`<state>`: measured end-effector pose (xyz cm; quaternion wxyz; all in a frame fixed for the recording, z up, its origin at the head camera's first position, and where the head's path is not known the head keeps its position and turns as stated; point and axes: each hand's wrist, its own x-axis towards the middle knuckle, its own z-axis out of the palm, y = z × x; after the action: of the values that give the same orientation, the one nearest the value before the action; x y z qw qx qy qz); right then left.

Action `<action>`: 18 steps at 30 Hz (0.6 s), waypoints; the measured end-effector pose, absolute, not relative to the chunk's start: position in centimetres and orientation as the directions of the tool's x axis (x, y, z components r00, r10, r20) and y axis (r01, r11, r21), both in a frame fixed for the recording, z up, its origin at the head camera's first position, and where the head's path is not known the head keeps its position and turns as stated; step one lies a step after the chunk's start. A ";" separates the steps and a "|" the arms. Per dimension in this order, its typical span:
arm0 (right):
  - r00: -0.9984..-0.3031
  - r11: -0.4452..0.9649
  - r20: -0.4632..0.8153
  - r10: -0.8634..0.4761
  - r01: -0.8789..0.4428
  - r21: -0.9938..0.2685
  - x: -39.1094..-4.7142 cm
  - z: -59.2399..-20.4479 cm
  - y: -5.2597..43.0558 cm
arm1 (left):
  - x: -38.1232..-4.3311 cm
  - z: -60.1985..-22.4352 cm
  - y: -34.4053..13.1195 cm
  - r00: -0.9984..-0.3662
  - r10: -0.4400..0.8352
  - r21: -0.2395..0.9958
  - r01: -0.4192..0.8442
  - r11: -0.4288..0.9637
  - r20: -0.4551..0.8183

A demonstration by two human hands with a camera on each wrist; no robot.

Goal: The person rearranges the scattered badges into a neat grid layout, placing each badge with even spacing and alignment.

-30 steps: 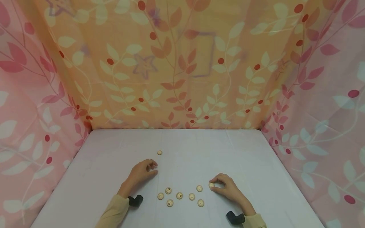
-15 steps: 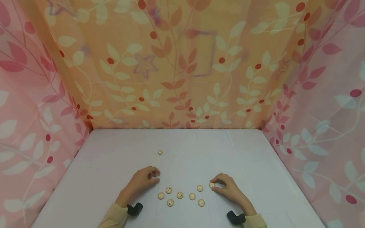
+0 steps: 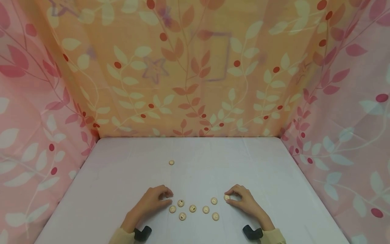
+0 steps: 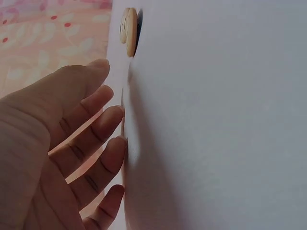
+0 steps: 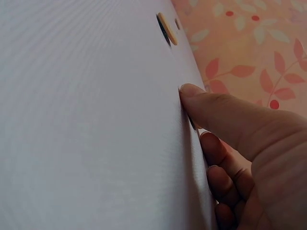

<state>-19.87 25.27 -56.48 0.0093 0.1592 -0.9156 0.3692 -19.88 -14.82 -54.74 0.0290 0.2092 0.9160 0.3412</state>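
Note:
My right hand holds a small round, beige wooden-looking disc between thumb and index finger, low at the white tabletop. In the right wrist view the thumb covers most of that disc. The left hand holds nothing; its loosely bent fingers are at the table, just left of a group of similar discs. Closest to it are one disc and another with a dark mark. In the left wrist view, discs appear edge-on beyond the thumb.
Other discs spread between the hands, among them a middle one and a right one. A lone disc lies farther back on the white table. Floral curtains enclose the back and sides. Black wrist devices are worn on both wrists.
The left hand has come down toward the near edge and slightly right, away from the lone far disc to beside the group. The right hand stays put, still holding its disc.

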 end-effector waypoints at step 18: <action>-0.953 0.672 0.124 -0.276 -0.283 -0.684 -19.8 -56.4 25.2 | -18.1 -54.7 -14.2 -0.891 0.446 0.546 0.418 0.726 0.089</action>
<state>-19.77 25.19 -56.41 0.0051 0.1529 -0.9144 0.3747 -18.09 -14.20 -54.65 0.0244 0.2325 0.9286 0.2880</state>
